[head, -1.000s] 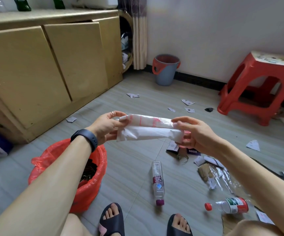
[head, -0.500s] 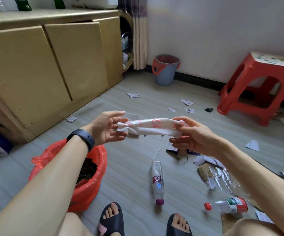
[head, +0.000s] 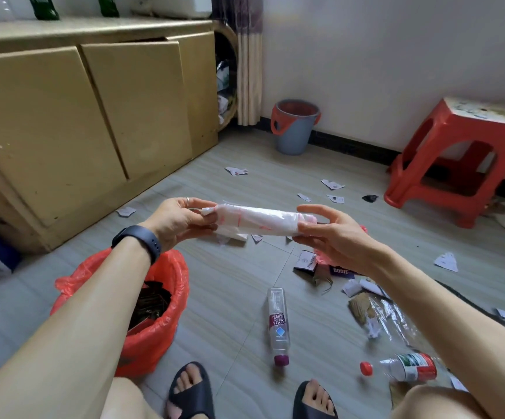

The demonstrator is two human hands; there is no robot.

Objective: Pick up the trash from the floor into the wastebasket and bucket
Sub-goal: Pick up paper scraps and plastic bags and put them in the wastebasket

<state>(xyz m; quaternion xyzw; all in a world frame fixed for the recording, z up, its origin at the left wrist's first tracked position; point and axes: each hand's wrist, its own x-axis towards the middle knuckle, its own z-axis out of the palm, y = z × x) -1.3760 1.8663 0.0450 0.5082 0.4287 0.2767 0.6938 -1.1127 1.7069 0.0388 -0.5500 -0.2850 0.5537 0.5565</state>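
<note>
White, red-printed plastic bag point(head: 257, 220) rolled into a level tube, held up at both ends.

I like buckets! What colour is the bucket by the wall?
Grey-blue bucket with a red handle; head view.

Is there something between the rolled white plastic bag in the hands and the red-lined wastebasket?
No separate object does. The left hand and right hand hold the rolled white plastic bag in the air; only the person's own left forearm crosses over the red-lined wastebasket.

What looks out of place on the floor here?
Two plastic bottles lie on their sides near the feet: a purple-capped bottle and a red-capped bottle. Torn paper scraps are scattered toward the red stool.
</note>
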